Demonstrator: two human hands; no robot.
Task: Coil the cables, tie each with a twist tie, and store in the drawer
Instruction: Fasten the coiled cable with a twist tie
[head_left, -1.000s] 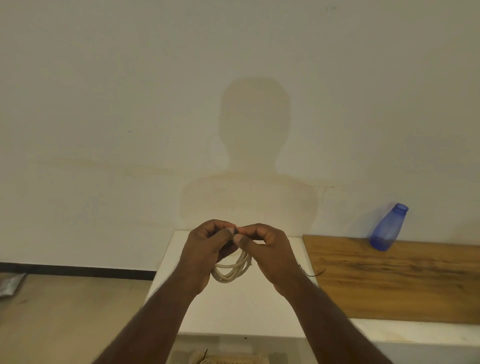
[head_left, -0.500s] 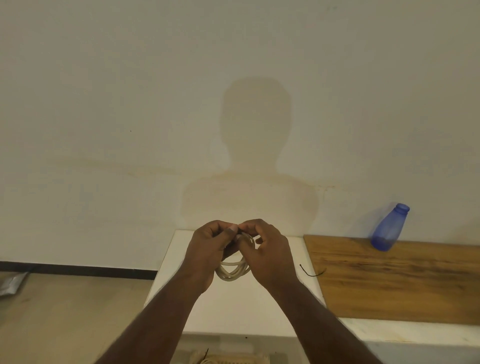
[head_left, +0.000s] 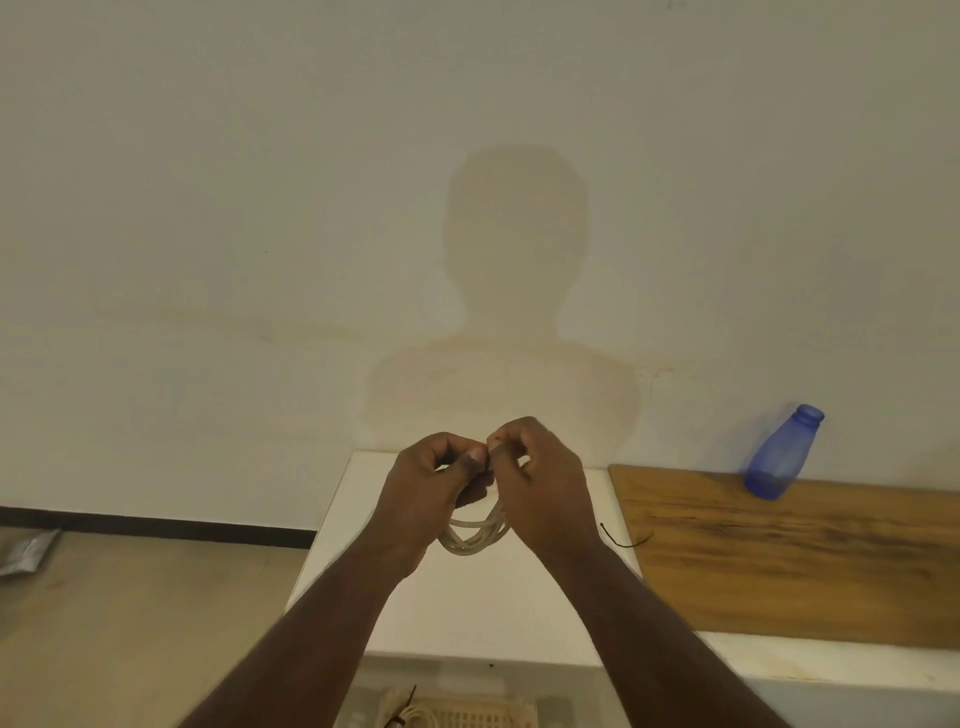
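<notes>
A coiled white cable (head_left: 475, 538) hangs in a loop between my two hands above the white cabinet top (head_left: 467, 608). My left hand (head_left: 431, 488) grips the top of the coil, thumb pressed against it. Just to its right, my right hand (head_left: 545, 483) pinches at the same spot, fingertips touching the left thumb; whatever it pinches is hidden by the fingers. A loose dark twist tie (head_left: 623, 540) lies on the cabinet top by its right edge. At the bottom edge, an open drawer (head_left: 457, 714) shows a pale basket with another tied white cable (head_left: 410, 714).
A wooden board (head_left: 805, 561) lies to the right of the cabinet top, with a blue bottle (head_left: 782, 452) leaning against the wall on it. The plain wall stands close behind. Bare floor and a grey packet (head_left: 26, 551) lie at the left.
My right hand has rolled over and risen slightly at the top of the coil, uncovering the loose twist tie on the cabinet top. The coil still hangs between both hands.
</notes>
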